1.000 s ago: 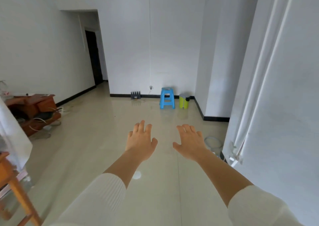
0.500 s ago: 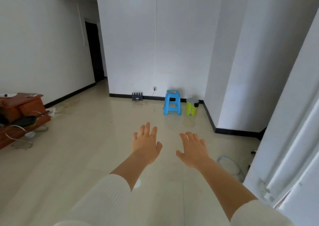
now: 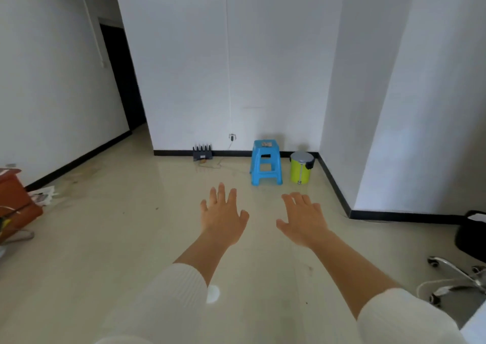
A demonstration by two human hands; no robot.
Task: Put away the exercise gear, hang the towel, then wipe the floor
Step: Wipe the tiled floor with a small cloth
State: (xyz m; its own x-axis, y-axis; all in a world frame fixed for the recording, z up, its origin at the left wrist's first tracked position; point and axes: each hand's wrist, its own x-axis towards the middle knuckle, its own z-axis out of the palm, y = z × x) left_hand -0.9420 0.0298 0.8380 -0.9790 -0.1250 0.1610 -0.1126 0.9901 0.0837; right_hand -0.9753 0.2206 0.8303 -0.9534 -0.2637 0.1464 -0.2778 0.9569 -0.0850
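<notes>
From the head camera we see both arms stretched forward over the pale, glossy floor (image 3: 118, 251), with white sleeves (image 3: 168, 304) covering the upper forearms. The left hand (image 3: 223, 216) is held palm down, fingers straight and spread, and holds nothing. The right hand (image 3: 302, 221) is near it but apart from it, also flat, with its fingers straight and a little closer together, and it is empty too. The floor lies below and all around both hands; we cannot tell that either touches it. A round patch of reflected light (image 3: 212, 293) shows beside the left arm's sleeve.

Along the floor's far edge, against the white wall, stands a blue plastic stool (image 3: 266, 163). A lime-green pedal bin (image 3: 302, 167) is just to its right, near the corner where the black skirting turns. Left of the stool sits a small dark device with upright prongs (image 3: 202, 153). At the floor's left edge we see part of a reddish-brown cabinet (image 3: 15, 199) with papers (image 3: 43, 195) beside it. At the right edge are a chrome wheeled chair base (image 3: 457, 278), a black shape (image 3: 472, 233) that we cannot identify, and a thin white cord (image 3: 434, 284).
</notes>
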